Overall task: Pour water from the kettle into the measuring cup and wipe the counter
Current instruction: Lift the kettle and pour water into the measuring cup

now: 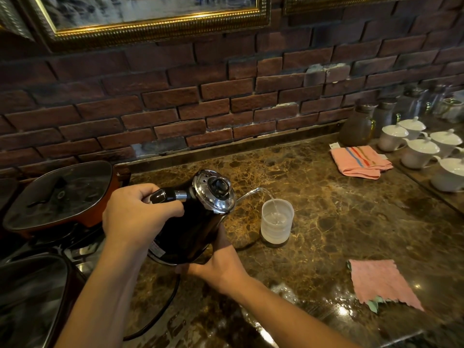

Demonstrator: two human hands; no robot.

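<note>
Two bare hands hold a black kettle (190, 222) tilted over the brown marble table (339, 222). At far left sits a lidded red pan (60, 197). The left hand (135, 217) has its grip wrapped tight around the kettle's handle; the right hand (218, 262) cups the kettle's base, grip pressed against it. Water runs from the thin spout (253, 192) into the clear measuring cup (277, 223) standing just right of the kettle. Farther right lie a pink cloth (381, 285), a folded striped towel (360, 162) and white lidded cups (419, 151).
</note>
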